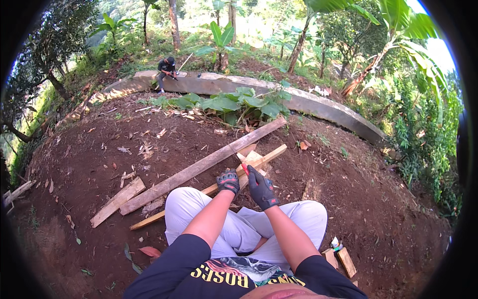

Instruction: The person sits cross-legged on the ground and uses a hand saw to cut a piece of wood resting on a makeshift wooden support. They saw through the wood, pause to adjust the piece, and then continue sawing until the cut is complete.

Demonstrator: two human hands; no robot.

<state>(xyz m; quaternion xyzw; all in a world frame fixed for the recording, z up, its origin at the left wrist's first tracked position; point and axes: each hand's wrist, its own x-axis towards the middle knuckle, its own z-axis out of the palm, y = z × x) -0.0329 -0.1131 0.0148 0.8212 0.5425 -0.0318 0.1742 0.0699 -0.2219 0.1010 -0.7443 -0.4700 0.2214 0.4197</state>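
I sit cross-legged with both hands gloved in black. My left hand (228,182) is closed around a long narrow wooden strip (269,156), which slants from lower left to upper right across my legs. In my right hand (261,188) is a tool with a red handle (245,169); a thin dark part points up and left from it, too small to name. The tool's handle lies close to the strip. Beyond my hands, a wide weathered plank (199,167) lies at a similar slant, with short pale boards (253,158) beside it.
A broad board (118,202) rests on the brown soil to the left. Wood offcuts (346,262) lie by my right hip. Squash-like leafy plants (224,103) grow before a low concrete wall (318,104), where another person (168,72) sits at the far left.
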